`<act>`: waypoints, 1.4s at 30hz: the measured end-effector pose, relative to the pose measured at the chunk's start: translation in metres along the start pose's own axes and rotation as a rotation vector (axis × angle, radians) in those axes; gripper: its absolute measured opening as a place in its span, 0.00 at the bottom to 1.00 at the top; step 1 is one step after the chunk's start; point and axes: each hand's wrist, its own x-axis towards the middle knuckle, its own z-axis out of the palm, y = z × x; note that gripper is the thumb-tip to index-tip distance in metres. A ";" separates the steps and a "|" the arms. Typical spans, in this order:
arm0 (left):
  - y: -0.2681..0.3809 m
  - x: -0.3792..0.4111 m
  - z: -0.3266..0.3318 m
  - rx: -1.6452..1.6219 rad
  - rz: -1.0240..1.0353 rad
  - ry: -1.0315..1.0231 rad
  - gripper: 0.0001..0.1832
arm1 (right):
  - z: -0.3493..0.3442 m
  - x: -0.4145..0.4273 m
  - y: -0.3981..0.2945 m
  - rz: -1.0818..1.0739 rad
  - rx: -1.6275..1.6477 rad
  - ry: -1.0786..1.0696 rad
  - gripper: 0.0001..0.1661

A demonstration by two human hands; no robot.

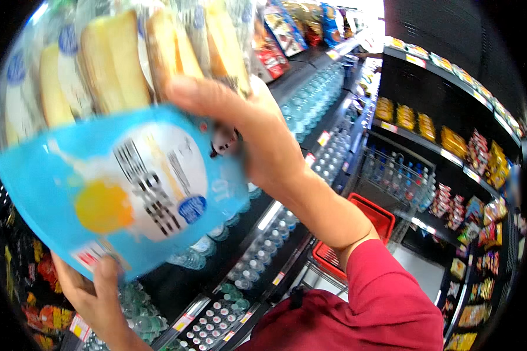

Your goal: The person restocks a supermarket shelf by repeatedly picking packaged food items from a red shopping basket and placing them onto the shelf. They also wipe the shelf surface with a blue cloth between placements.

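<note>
A large plastic bag of individually wrapped bread or cake slices (114,61) fills the upper left, close to the camera. Its lower part is light blue, with an orange-yellow yolk-like picture and printed writing. My right hand (263,127) grips the bag's right side, thumb over the clear front, fingers mostly hidden behind. At the bottom edge, my left hand (92,289) holds the bag with its thumb on the front; its other fingers are partly hidden behind. A dark red sleeve covers my right upper arm.
Shelves of bottled water (263,254) run diagonally behind the bag. A red shopping basket (384,217) sits in a metal cart beside my right arm. Shelves on the right hold yellow snack packs (454,142); a wire rack of bottles (395,173) stands beyond the basket.
</note>
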 end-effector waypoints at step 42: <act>-0.164 -0.203 0.184 -0.316 -0.175 -1.010 0.41 | -0.157 -0.265 -0.082 0.622 -1.294 0.450 0.19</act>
